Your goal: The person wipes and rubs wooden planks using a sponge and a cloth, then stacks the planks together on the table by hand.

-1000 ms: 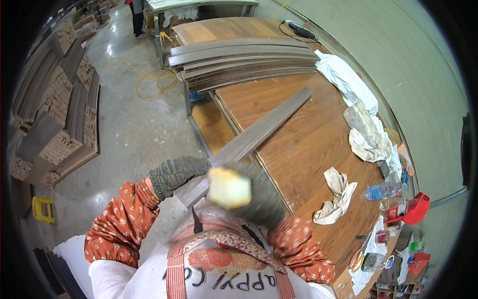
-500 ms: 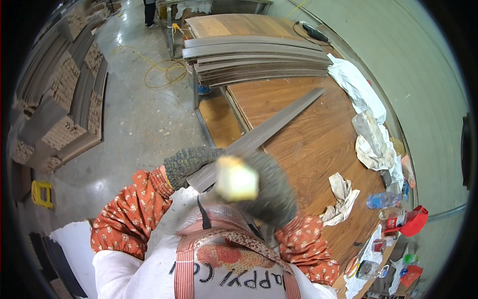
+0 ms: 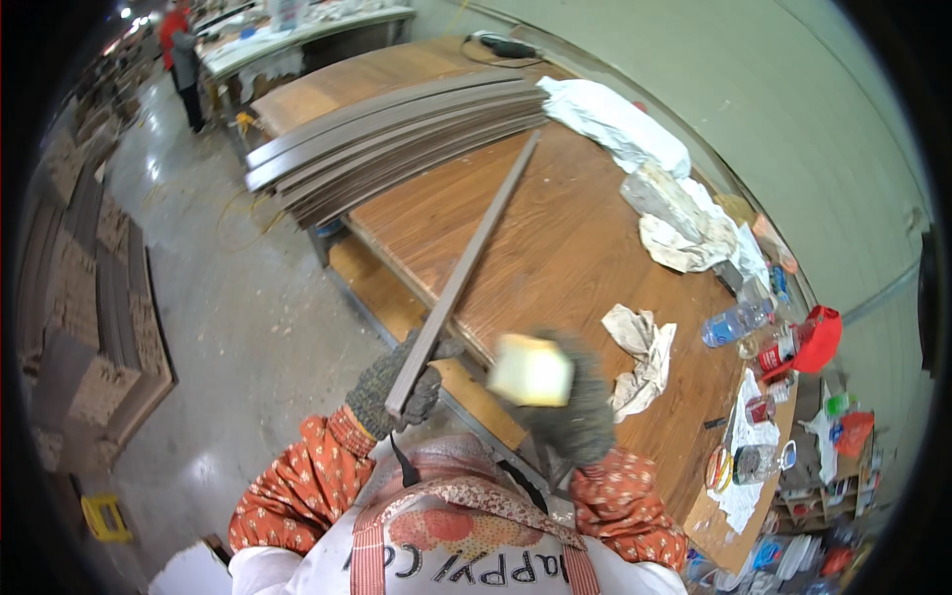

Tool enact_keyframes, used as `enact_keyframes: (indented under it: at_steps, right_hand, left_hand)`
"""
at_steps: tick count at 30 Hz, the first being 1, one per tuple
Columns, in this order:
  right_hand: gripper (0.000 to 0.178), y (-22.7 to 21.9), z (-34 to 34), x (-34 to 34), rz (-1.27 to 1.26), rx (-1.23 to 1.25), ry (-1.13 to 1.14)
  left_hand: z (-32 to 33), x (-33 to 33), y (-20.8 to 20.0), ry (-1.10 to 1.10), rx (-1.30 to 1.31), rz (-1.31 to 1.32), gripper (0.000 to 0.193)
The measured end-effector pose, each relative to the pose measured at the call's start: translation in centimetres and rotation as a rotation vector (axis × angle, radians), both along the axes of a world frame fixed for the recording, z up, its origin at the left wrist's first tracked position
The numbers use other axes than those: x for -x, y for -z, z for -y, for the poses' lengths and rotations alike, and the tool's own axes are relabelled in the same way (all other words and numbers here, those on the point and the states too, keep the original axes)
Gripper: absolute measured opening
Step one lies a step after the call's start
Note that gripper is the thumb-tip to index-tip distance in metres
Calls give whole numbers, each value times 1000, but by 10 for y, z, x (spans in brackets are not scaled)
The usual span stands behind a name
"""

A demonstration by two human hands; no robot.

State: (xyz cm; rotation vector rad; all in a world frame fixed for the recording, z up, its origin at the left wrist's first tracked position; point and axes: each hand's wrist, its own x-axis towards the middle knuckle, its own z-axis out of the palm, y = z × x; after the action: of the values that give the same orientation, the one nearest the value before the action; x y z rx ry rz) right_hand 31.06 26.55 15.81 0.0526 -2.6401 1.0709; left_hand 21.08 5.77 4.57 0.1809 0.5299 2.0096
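Observation:
My left hand (image 3: 375,394), in a dark grey knitted glove, is closed around the near end of a long grey-brown plank (image 3: 464,266). Its narrow edge faces up, and its far end rests on the brown wood-grain tabletop (image 3: 555,233). In my right hand (image 3: 587,412), gloved the same way, is a pale yellow block (image 3: 533,371). Motion blurs the block, so I cannot tell its material. It is held to the right of the plank, apart from it.
A stack of similar planks (image 3: 397,139) lies across the table's far part. White cloths (image 3: 620,129), a crumpled rag (image 3: 643,362) and plastic bottles (image 3: 736,323) line the right side. More stacked boards (image 3: 99,327) stand on the floor at left. Another person (image 3: 183,69) stands far off.
The plank has turned from its broad face onto its narrow edge. My right hand has moved right with the block, away from the plank. The view has swung right.

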Motion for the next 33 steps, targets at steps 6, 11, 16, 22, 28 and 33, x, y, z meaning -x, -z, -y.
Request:
enact_keyframes:
  at_steps: [6,11,16,22,28,33]
  right_hand:
    - [72,27,-154,-92,-386,-27,755]
    - [68,33,-255,-164,-94,-353,1156]
    - [87,27,-288,-181,452,-714,1320]
    - [88,60,-241,-108,13,-304,715]
    - [69,111,-206,-46,228,-620,518]
    - [39,115,-240,-20,175,-180,564]
  left_hand:
    - [-22,-20,37,38,-207,213,60]
    - [-23,-28,47,11,-178,459,58]
    - [0,-23,92,-206,136,484,45]
    - [23,-32,101,-518,150,495,54]
    - [10,-56,28,-675,296,234,71]
    - [8,-59,16,-536,508,-97,56]
